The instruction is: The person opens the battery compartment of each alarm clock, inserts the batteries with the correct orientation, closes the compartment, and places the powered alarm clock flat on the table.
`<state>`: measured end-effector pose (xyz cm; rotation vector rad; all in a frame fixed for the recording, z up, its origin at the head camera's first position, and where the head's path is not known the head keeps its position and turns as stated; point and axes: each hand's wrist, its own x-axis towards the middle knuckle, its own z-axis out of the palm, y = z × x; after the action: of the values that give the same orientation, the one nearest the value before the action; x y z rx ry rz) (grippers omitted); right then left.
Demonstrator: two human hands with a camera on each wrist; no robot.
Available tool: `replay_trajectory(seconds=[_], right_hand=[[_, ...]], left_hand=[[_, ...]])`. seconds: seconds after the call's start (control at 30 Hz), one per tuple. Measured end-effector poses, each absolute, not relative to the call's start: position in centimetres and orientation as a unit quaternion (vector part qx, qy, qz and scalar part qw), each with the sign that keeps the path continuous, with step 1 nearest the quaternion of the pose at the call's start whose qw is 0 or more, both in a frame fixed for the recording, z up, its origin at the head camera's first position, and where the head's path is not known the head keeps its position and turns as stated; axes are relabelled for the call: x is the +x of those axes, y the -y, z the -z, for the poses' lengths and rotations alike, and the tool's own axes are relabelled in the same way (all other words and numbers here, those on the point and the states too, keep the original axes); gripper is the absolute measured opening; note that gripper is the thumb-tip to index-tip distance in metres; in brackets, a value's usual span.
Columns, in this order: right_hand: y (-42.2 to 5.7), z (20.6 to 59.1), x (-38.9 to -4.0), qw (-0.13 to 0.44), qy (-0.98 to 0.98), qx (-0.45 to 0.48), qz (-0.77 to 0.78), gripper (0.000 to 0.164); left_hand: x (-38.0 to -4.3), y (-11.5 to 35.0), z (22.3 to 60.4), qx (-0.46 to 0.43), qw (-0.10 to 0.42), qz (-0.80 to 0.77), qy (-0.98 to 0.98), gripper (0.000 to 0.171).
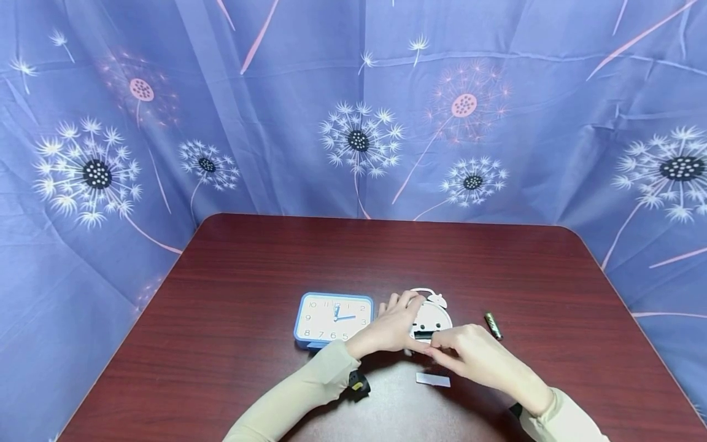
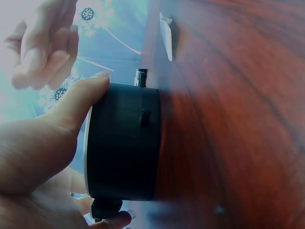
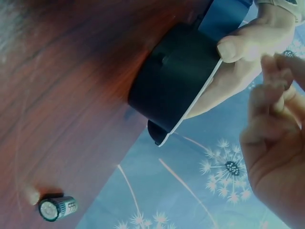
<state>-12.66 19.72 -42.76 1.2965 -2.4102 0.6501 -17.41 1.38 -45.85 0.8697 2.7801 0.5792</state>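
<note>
A small round alarm clock (image 1: 432,314) with a white back and black sides lies back up, its bell and handle at the far side. Along its near edge the battery compartment (image 1: 423,335) is uncovered and dark inside. My left hand (image 1: 391,328) holds the clock from the left, thumb at the near rim, fingers around the far side. Over the near right part of the clock is my right hand (image 1: 469,353), fingers curled, with no object showing between them in the wrist views. A white battery cover (image 1: 433,379) lies in front of the clock.
A battery (image 1: 493,326) lies to the right of the clock. On the left stands a blue rectangular clock (image 1: 334,318) with a white dial, close to my left forearm. A patterned blue curtain (image 1: 276,123) hangs behind the dark red table (image 1: 248,264).
</note>
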Motion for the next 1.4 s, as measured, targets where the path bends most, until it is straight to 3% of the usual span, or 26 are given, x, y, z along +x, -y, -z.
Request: replay_trajectory(seconds=[0.17,0.5,0.67,1.0,1.4], right_hand=[[-20.1,42.6,-13.0,0.21,0.889,0.344,-0.217,0.032],[-21.3,42.9,-13.8,0.248,0.949,0.119,-0.155,0.008],[-22.3,43.5,-14.1,0.195,0.972,0.059,-0.117,0.019],[-23.7,44.2,-14.8,0.023,0.997,-0.008,-0.078,0.031],[-24.3,44.2,-15.1,-0.014,0.997,0.01,-0.073,0.013]], left_hand=[[-17.4,-1.4,46.0,0.289,0.091,-0.198,-0.932,0.095],[-17.4,-1.5,45.9,0.283,0.094,-0.206,-0.932,0.095],[-17.4,-1.5,45.9,0.284,0.096,-0.207,-0.931,0.094],[-17.4,-1.5,46.0,0.285,0.098,-0.204,-0.931,0.095],[-17.5,-1.5,45.8,0.288,0.099,-0.198,-0.932,0.095]])
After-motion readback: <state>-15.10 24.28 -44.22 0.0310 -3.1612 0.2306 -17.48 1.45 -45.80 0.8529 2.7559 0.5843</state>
